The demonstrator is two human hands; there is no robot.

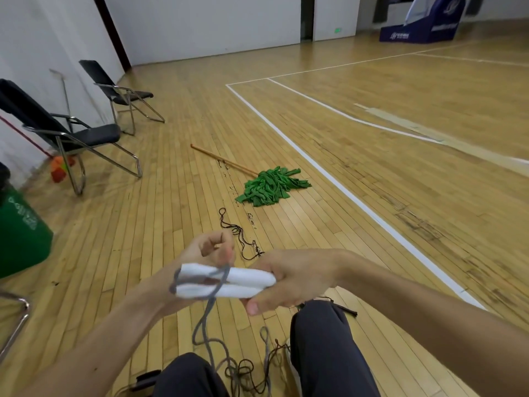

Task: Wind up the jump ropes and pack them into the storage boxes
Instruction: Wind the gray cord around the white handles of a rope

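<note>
Handles [249,277], two white padded-looking cylinders, lie side by side and level at the centre of the view. The right hand [294,277] clenches round their 3 o'clock ends, thumb underneath. A thin grey cord [221,282] crosses over them in loose loops. The left hand [209,247], at 11 o'clock of the handles, pinches that cord between curled fingers just above the bundle. The cord drops toward 6 o'clock and ends in a tangle [243,371] of grey and dark strands between the knees [323,339]; which strand belongs to which rope I cannot tell. A small dark object at 7 o'clock is cut by the frame edge and unclear. Beyond the hands at 12 o'clock a thin dark rope [237,232] squiggles on the glossy plank floor [372,138]. Past it lies a mop [272,186] with flat green cloth strips and a wooden stick. Two black metal-framed chairs [94,136] stand at 10 o'clock by the wall, and a green bin [20,233] sits at 9 o'clock, partly cut off. Open floor stretches from 1 to 3 o'clock beyond a white line [343,193].
</note>
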